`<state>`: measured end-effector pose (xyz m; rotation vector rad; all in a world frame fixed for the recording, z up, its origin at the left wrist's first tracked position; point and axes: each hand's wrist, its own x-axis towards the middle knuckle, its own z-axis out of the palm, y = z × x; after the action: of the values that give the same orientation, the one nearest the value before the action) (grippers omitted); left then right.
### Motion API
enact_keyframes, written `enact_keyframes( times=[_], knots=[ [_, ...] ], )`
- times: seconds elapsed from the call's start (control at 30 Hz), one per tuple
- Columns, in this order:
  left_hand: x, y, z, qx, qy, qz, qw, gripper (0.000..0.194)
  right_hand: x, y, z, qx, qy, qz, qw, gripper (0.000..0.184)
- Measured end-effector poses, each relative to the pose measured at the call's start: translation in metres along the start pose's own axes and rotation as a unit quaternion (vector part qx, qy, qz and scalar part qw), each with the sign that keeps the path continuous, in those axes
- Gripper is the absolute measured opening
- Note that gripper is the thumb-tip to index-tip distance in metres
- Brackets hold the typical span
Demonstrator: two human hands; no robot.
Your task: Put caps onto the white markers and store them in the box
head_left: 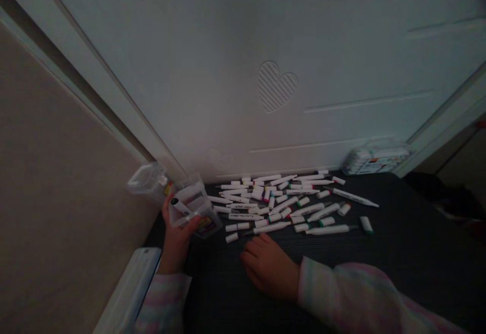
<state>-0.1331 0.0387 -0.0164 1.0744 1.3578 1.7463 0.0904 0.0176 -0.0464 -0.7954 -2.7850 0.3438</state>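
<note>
Gripping a clear box (205, 207) at table left: left hand (176, 238), thumb on the near side, fingers wrapped round the far side. Clear lid (146, 179) stands open beyond it. Done so far, by the look of it: one dark-ended marker (180, 206) inside, tilted. Left over: a wide scatter of loose markers (328, 230) on the dark tabletop (417, 253), many uncapped, loose caps (366, 225) among them. Right hand (268, 265) rests just beside the scatter, fingers curled together; cannot tell if they pinch anything

Head-worn view, forward and down
</note>
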Motion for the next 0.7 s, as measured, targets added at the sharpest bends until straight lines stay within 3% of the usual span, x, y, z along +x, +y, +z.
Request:
enact_keyframes(
  times=[0.7],
  knots=[
    [0.002, 0.005, -0.01, 0.044, 0.024, -0.005, 0.999, 0.104, 0.0, 0.002, -0.002, 0.02, -0.005, 0.001, 1.0, 0.013]
  ],
)
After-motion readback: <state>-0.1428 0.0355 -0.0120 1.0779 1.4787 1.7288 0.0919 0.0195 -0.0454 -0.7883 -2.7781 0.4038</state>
